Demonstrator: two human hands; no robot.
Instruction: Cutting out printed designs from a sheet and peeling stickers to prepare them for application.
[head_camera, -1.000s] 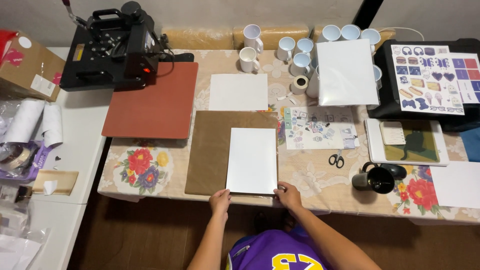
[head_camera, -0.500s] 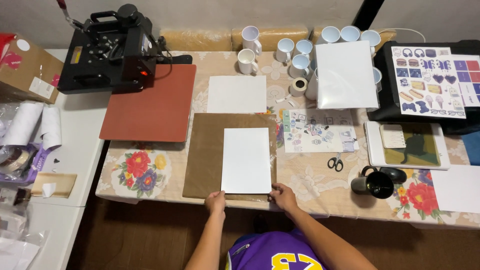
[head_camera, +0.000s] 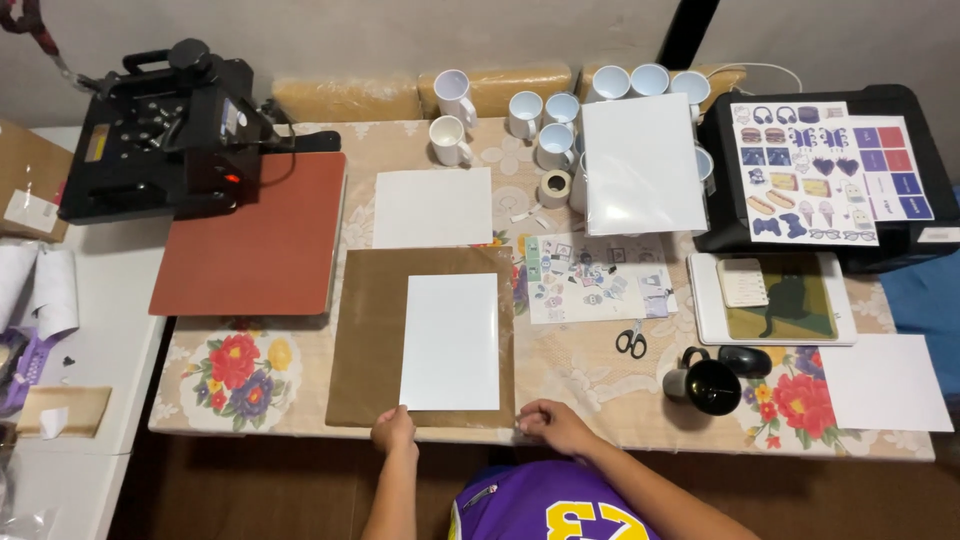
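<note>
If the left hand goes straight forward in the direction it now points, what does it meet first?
The left hand points away from the body, at the near edge of the brown sheet. Going on, it would probably first meet the white sheet lying on it, by its near left corner.

Matt brown paper sheet (head_camera: 370, 340) w/ smooth white sheet (head_camera: 451, 342) on top; glossy black mug (head_camera: 712, 386); floral cloth tablecloth (head_camera: 590, 370).

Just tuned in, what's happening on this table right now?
A person in a purple jersey has both hands at the near table edge. The left hand touches the bottom of the brown sheet, near the corner of the white sheet lying on it. The right hand rests by the brown sheet's right corner. The heat press sits back left, its red platen bare.
</note>
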